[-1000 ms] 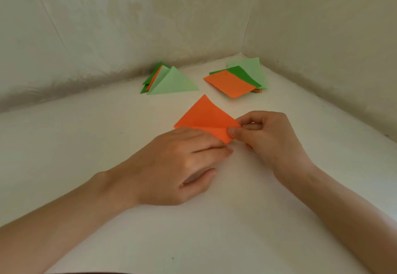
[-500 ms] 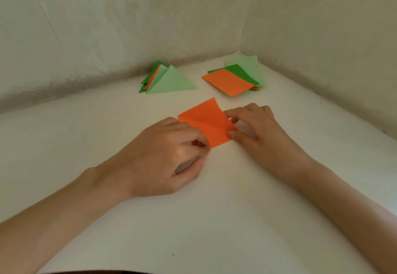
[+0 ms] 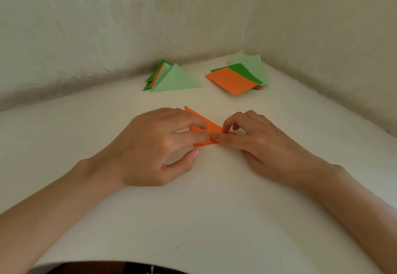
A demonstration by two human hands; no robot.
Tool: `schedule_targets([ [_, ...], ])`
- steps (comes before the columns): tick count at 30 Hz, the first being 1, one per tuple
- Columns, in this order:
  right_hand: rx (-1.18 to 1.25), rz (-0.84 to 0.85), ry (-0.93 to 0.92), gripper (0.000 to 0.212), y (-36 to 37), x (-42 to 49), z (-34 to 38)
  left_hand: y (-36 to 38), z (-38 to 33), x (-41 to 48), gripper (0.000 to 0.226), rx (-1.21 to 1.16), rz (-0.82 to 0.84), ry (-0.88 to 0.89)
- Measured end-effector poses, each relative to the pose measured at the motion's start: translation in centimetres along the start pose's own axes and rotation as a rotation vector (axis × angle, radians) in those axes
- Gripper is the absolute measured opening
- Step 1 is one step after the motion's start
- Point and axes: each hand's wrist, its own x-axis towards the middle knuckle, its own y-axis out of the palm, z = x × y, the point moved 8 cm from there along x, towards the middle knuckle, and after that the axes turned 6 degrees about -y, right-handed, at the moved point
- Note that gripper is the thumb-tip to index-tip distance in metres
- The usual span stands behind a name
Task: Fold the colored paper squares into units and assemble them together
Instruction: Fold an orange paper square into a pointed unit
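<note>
An orange paper square (image 3: 211, 127), partly folded, lies on the white table (image 3: 214, 209) between my hands. My left hand (image 3: 159, 147) covers its left part, with curled fingers on top and the thumb at its near edge. My right hand (image 3: 255, 140) pinches its right end between forefinger and thumb. Only a narrow orange wedge shows between the fingers. A pile of folded triangles (image 3: 171, 78), light green, dark green and orange, lies at the back. To its right sits a stack of flat squares (image 3: 234, 79) with an orange one on top.
Pale walls (image 3: 129, 26) meet in a corner behind the stack of squares and close the table off at the back and right. A dark strip of clothing (image 3: 120, 268) shows at the bottom edge.
The orange sheet has been folded over from a wide flat shape to a narrow wedge. Both hands have closed in on it, and my left hand now covers most of it.
</note>
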Motion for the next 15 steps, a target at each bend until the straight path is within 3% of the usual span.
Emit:
schedule_targets([
  [3,-0.012,0.015,0.002,0.054,0.0,-0.1,-0.1,1.1,0.5,-0.2,0.031,-0.001,0.083,-0.029],
  [12,-0.227,-0.024,-0.113,0.053,-1.3,-0.8,0.4,1.8,0.7,0.2,0.041,0.073,0.084,-0.169],
  [15,-0.208,-0.054,-0.103,0.054,-2.0,-2.0,-0.1,2.2,0.6,-0.1,0.043,0.058,0.134,-0.139],
])
